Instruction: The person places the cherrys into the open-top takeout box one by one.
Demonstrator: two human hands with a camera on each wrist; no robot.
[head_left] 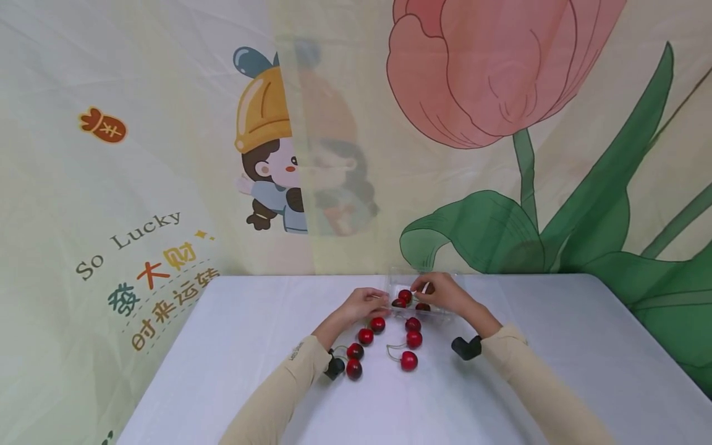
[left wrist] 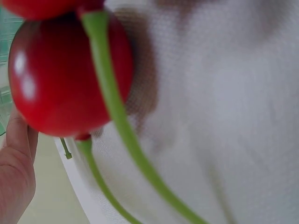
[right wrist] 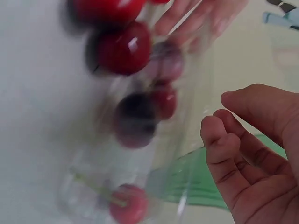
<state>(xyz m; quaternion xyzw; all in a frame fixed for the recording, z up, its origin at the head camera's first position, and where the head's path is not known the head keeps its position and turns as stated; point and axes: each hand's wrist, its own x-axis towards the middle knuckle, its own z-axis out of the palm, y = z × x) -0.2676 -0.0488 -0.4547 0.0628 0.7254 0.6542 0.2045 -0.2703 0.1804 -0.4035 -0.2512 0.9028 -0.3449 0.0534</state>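
Note:
A clear plastic box [head_left: 439, 317] stands toward the back of the table, with several dark red cherries [head_left: 405, 296] inside. My left hand [head_left: 361, 305] holds the box at its left end, fingers at the wall. Above the right part of the box is my right hand [head_left: 443, 292]; in the right wrist view its fingers [right wrist: 223, 149] are loosely bent, apart from the thumb, with nothing between them. One cherry with a green stem [right wrist: 128, 204] lies in the box's near end in that view. Large red cherries [left wrist: 65, 79] partly cover the left hand in the left wrist view.
In front of the box, two rows of cherries lie on the white table [head_left: 250, 346]: a left row [head_left: 365, 337] and a right row [head_left: 414, 339], some with stems. A printed curtain [head_left: 345, 123] hangs behind the table. Black wrist cameras [head_left: 466, 348] sit by both sleeves.

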